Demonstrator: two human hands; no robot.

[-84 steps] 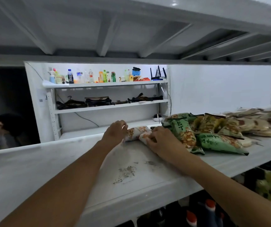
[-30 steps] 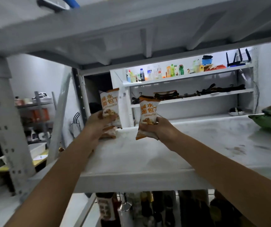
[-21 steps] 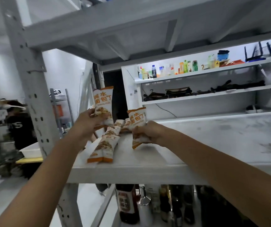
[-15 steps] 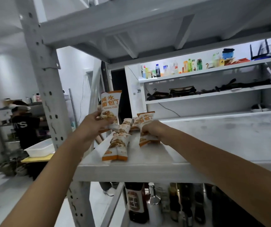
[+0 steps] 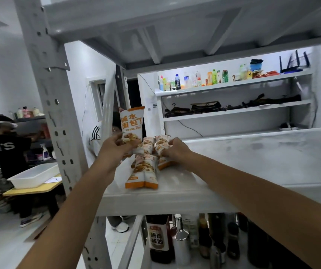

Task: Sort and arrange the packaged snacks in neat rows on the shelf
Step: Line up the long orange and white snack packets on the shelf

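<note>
My left hand grips the lower end of an orange-and-white crouton packet and holds it upright above the shelf's left end. My right hand is closed on a second crouton packet, pressing it flat onto the white shelf. Between the hands lie more packets of the same kind, side by side and lengthwise, their orange ends pointing at the front edge.
A grey perforated upright post stands at the shelf's left corner. Below are sauce bottles. A person in black stands far left by a white tub on a yellow table. Another shelving unit stands behind.
My right hand has lowered its packet from upright to flat on the shelf beside the laid-down ones. My left hand still holds its packet upright. The view has shifted left from the green snack pile.
</note>
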